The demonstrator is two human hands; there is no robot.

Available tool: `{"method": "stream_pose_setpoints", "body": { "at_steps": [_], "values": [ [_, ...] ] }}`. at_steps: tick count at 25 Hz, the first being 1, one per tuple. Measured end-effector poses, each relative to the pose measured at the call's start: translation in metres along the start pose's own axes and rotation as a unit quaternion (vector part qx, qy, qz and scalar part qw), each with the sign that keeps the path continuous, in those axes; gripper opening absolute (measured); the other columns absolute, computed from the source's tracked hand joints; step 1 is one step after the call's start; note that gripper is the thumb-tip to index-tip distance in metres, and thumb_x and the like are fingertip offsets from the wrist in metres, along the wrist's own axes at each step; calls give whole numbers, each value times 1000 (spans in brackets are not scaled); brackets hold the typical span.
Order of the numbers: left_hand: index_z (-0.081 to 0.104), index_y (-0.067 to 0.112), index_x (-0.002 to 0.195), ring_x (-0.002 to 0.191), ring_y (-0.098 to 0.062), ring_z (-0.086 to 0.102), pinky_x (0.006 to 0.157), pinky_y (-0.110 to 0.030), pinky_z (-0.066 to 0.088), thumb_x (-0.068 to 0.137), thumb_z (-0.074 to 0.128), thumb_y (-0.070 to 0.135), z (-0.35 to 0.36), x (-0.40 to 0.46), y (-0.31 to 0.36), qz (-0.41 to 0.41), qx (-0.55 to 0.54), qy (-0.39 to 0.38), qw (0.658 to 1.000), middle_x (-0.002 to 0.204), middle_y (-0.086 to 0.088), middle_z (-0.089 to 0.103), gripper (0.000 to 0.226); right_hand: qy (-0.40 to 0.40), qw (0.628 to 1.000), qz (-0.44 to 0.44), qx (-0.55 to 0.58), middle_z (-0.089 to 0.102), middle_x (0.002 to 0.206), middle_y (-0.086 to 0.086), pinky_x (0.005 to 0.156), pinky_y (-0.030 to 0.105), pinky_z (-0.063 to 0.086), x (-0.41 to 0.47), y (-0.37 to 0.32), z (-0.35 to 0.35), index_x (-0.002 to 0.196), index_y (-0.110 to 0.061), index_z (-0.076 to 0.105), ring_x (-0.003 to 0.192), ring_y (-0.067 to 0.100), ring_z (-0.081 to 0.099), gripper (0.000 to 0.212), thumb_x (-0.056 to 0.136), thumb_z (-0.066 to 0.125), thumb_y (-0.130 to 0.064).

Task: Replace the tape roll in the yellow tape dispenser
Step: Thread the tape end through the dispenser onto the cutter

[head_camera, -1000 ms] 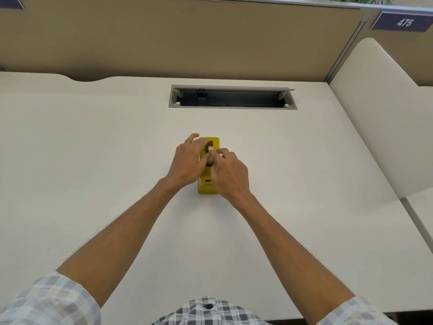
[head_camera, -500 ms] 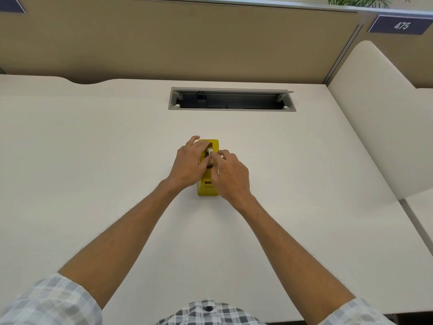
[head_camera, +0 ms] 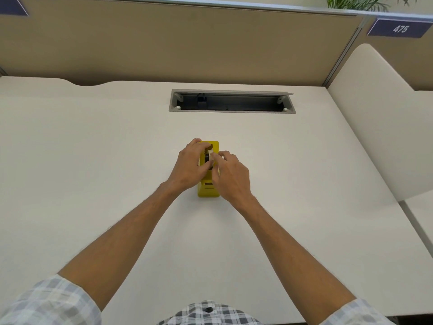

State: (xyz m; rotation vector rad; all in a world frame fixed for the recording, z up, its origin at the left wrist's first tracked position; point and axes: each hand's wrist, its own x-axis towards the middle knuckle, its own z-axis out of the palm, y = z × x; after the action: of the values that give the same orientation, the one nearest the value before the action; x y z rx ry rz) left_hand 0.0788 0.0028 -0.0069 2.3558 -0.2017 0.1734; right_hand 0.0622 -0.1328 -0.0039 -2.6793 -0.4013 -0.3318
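The yellow tape dispenser stands in the middle of the white desk, its long side pointing away from me. A tape roll with a pale band and a dark core sits in the dispenser's slot. My left hand wraps the dispenser's left side, thumb against the roll. My right hand comes in from the right and pinches the roll with thumb and forefinger. Both hands hide most of the dispenser's body.
A grey open cable tray is cut into the desk behind the dispenser. A tan partition closes off the back, and a cream divider stands on the right. A sign reading 475 hangs at the top right.
Both hands have stayed on the dispenser. The right fingers have shifted slightly on the roll, and the pale roll shows a bit more between the hands.
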Motion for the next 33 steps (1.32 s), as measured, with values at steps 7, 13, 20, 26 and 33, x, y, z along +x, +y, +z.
{"method": "stream_pose_setpoints", "body": {
  "at_steps": [7,13,20,26,33],
  "values": [
    [62,12,116,131,-22,44,106,-48,38,88,64,18,6,1,-8,16,29,-5,999,123,-2,64,29,-2,1000,-7,-8,64,112,7,61,31,40,-1,0,-2,123,-15,59,90,27,60,32,95,45,-15],
    [67,13,109,124,-17,49,102,-32,40,87,66,18,-2,1,-6,15,-35,-1,999,118,-2,66,23,-11,1000,-3,5,64,111,8,63,36,48,2,-2,-3,126,-15,58,91,27,60,34,94,46,-15],
    [68,13,107,105,-16,57,92,-27,46,80,73,13,0,7,-5,-17,-59,15,998,114,-2,65,27,-12,1000,-4,0,64,110,7,62,31,41,7,-1,-6,127,-17,58,90,25,60,33,96,46,-19],
    [65,12,110,103,-16,57,90,-27,46,81,73,14,0,7,-2,-2,-36,16,999,115,-3,66,30,-11,1000,1,-9,64,103,5,59,34,47,14,-1,-3,118,-17,63,85,25,60,28,97,45,-20],
    [65,13,113,103,-16,57,91,-27,46,80,75,16,2,9,-3,-2,-16,8,1000,116,-3,65,34,-18,999,4,-46,65,98,2,57,32,44,24,1,-2,107,-18,67,83,25,59,22,95,48,-17]
  ]
}}
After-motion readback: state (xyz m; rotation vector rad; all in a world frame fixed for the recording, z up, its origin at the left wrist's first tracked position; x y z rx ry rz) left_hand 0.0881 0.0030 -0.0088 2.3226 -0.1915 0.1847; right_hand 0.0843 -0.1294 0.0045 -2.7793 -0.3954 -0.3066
